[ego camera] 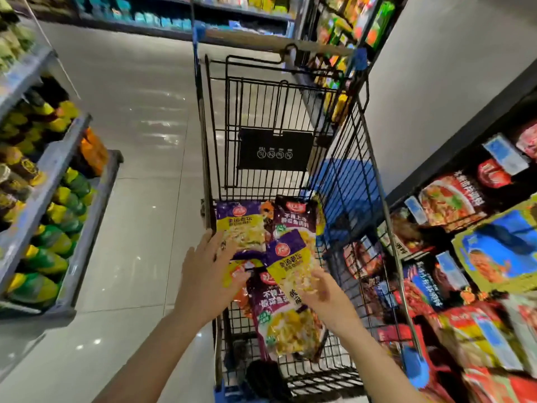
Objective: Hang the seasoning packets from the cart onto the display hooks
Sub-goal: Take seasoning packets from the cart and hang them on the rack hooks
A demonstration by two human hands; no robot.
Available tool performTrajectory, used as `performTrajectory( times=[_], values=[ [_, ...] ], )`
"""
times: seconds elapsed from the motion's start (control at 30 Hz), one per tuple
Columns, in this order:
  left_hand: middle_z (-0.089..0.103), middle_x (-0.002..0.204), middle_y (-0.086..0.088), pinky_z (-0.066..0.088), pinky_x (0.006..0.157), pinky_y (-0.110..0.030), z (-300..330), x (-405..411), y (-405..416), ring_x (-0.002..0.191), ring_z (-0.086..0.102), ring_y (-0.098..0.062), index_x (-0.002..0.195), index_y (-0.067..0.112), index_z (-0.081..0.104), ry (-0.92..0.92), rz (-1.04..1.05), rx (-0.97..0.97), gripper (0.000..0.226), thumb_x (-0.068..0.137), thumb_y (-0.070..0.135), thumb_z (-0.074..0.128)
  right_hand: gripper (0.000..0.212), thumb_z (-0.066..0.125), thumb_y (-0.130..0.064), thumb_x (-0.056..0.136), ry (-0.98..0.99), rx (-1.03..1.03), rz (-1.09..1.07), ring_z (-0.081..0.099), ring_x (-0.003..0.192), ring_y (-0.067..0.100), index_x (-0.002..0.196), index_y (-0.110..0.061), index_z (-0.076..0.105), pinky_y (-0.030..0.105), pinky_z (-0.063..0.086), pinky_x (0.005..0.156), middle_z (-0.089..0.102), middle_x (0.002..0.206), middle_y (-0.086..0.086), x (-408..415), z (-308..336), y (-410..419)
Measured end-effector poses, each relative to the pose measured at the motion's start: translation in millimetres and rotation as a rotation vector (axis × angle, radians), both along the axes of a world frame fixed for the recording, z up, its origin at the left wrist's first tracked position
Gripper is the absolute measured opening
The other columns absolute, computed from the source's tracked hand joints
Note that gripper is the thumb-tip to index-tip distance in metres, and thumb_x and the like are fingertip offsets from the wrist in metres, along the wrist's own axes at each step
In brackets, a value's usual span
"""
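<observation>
Head view: seasoning packets lying heaped in cart, parked beside display hooks for short reach. Left hand spreading flat, fingers straight, touching pile edge, likely steadying it. Right hand reaching under yellow-purple packet, fingers loosely curled; firm grip cannot be told.

Five seasoning packets, one cart, two hands.

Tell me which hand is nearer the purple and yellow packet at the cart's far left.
Left. The left hand has its fingertips at the lower edge of that packet. The right hand is lower and to the right, on another packet.
</observation>
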State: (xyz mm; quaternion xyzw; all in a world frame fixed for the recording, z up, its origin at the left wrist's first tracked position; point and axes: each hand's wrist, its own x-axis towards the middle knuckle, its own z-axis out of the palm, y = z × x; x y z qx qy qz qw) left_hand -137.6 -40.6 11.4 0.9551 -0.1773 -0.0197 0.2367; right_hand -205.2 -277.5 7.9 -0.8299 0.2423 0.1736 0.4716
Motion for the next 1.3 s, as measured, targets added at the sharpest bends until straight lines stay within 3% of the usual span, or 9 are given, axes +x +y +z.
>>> performTrajectory(
  times=[0.1,0.2,0.4,0.6,0.67,0.77,0.9,1.17,1.3],
  values=[
    [0.015,0.159,-0.001,0.013,0.112,-0.059,-28,11,-15,0.147,0.009,-0.029,0.146,0.033,0.034,0.114,0.09,0.109,0.079,0.078,0.072,0.027,0.045,0.061,-0.029,0.092,0.055,-0.074,-0.007,0.051,0.113,0.013,0.134,-0.023,0.046,0.023,0.04,0.083,0.051,0.127,-0.006,-2,-39,-19],
    [0.026,0.155,-0.007,0.023,0.109,-0.064,-52,9,-23,0.144,0.017,-0.034,0.139,0.026,0.048,0.056,0.084,0.235,0.07,0.081,0.062,0.035,0.04,0.058,-0.022,0.093,0.162,-0.146,0.056,0.054,0.113,0.02,0.131,-0.018,0.049,0.028,0.043,0.086,0.057,0.124,0.002,7,-87,-32],
    [0.035,0.151,-0.01,0.012,0.114,-0.056,-68,9,-27,0.144,0.018,-0.033,0.134,0.023,0.053,-0.112,0.147,0.231,0.061,0.084,0.057,0.043,0.048,0.065,-0.03,0.083,0.214,-0.378,0.189,0.051,0.116,0.024,0.127,-0.019,0.05,0.036,0.043,0.098,0.053,0.129,0.003,40,-184,-46],
    [0.04,0.148,-0.012,0.02,0.112,-0.058,-72,11,-28,0.143,0.022,-0.034,0.13,0.018,0.059,-0.199,0.16,0.197,0.058,0.082,0.05,0.054,0.04,0.057,-0.033,0.081,0.174,-0.621,0.312,0.053,0.11,0.032,0.117,-0.018,0.05,0.04,0.047,0.087,0.057,0.114,0.011,100,-224,-73],
    [0.044,0.145,-0.013,0.024,0.11,-0.06,-73,11,-29,0.142,0.022,-0.036,0.128,0.017,0.061,-0.219,0.169,0.195,0.056,0.082,0.049,0.056,0.055,0.055,-0.045,0.078,0.307,-0.627,0.333,0.045,0.121,0.037,0.127,-0.025,0.039,0.047,0.043,0.096,0.049,0.126,0.013,110,-243,-84],
    [0.048,0.142,-0.014,0.03,0.105,-0.063,-75,11,-32,0.142,0.023,-0.036,0.125,0.016,0.063,-0.221,0.187,0.151,0.053,0.083,0.047,0.059,0.105,0.061,-0.07,0.071,0.532,-0.55,0.47,0.003,0.143,0.041,0.149,-0.027,0.006,0.059,0.012,0.113,0.005,0.156,0.018,113,-256,-88],
    [0.049,0.14,-0.013,0.033,0.103,-0.064,-73,8,-35,0.142,0.022,-0.035,0.125,0.017,0.062,-0.214,0.202,0.149,0.052,0.083,0.048,0.059,0.141,0.068,-0.082,0.048,0.594,-0.594,0.513,-0.017,0.14,0.045,0.149,-0.026,-0.013,0.068,0.003,0.109,-0.019,0.154,0.021,106,-263,-75],
    [0.049,0.14,-0.012,0.031,0.103,-0.064,-72,2,-35,0.142,0.022,-0.034,0.121,0.016,0.066,-0.201,0.209,0.19,0.051,0.08,0.046,0.061,0.13,0.066,-0.077,0.06,0.643,-0.681,0.561,0.009,0.142,0.043,0.148,-0.027,-0.016,0.063,0.016,0.108,0.005,0.156,0.021,99,-256,-60],
    [0.05,0.14,-0.011,0.031,0.103,-0.065,-72,-2,-32,0.144,0.02,-0.031,0.118,0.015,0.068,-0.196,0.224,0.188,0.05,0.081,0.046,0.059,0.107,0.05,-0.074,0.075,0.551,-0.757,0.672,0.041,0.129,0.036,0.15,-0.026,-0.01,0.055,0.033,0.103,0.04,0.144,0.018,85,-245,-55]
  ],
)
